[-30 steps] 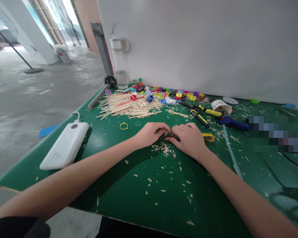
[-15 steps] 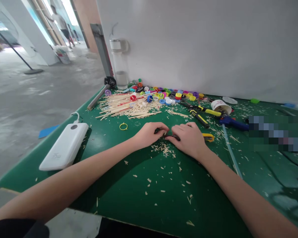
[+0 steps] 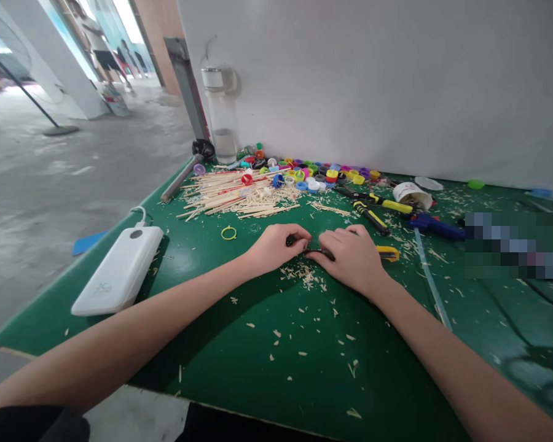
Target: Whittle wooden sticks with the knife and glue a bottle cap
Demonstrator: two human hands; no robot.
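My right hand (image 3: 352, 258) is wrapped round a yellow-handled cutter (image 3: 388, 253), whose handle end sticks out to the right. A dark, thin part of it reaches toward my left hand (image 3: 279, 247). The fingers of my left hand are pinched on something small that I cannot make out. Both hands nearly meet above a small heap of wood shavings (image 3: 306, 276) on the green table (image 3: 203, 350). Behind them lies a pile of thin wooden sticks (image 3: 221, 193), and a yellow ring (image 3: 229, 232) lies to the left.
Coloured bottle caps (image 3: 313, 184) line the wall. Pliers (image 3: 371, 218), a tipped paper cup (image 3: 412, 196), a blue glue gun (image 3: 435, 227) and a clear stick (image 3: 431, 276) lie right. A white power bank (image 3: 120, 270) sits left. A person (image 3: 96, 43) stands far back.
The person in the background has moved nearer. The camera view has shifted slightly. My hands stay in almost the same place and hold.
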